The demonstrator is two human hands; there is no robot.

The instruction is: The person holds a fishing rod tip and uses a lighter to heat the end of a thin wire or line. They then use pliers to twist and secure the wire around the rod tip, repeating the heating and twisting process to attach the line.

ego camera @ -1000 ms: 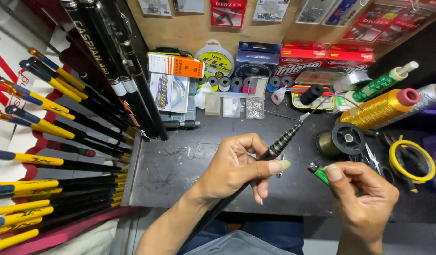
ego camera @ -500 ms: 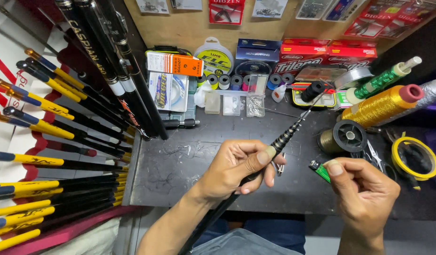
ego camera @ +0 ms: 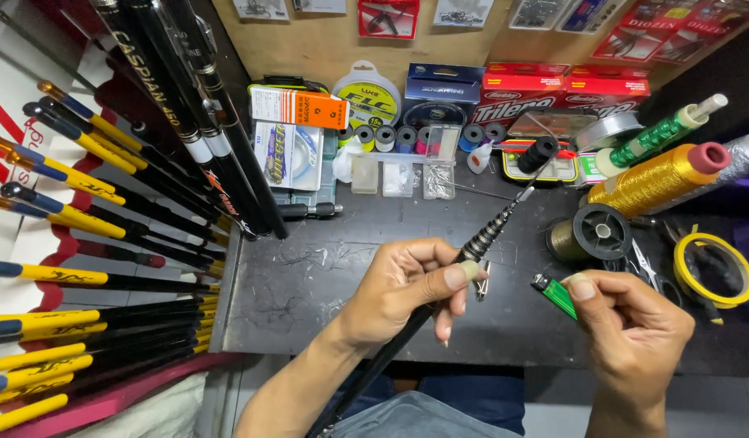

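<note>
Left hand [ego camera: 407,288] fingers clamped on one black rod [ego camera: 439,280]; right hand [ego camera: 634,328] pinching one green lighter [ego camera: 555,294].

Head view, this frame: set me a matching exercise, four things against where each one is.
Things:
1. Rod
2. Lighter
3. Gold thread cone
4. Yellow tape ring

Places:
A. pinched in the right hand
B. far right of the table, flat
C. gripped in the left hand
D. lying on its side beside the green spool

Pairs: 1-C, 2-A, 3-D, 4-B
</note>
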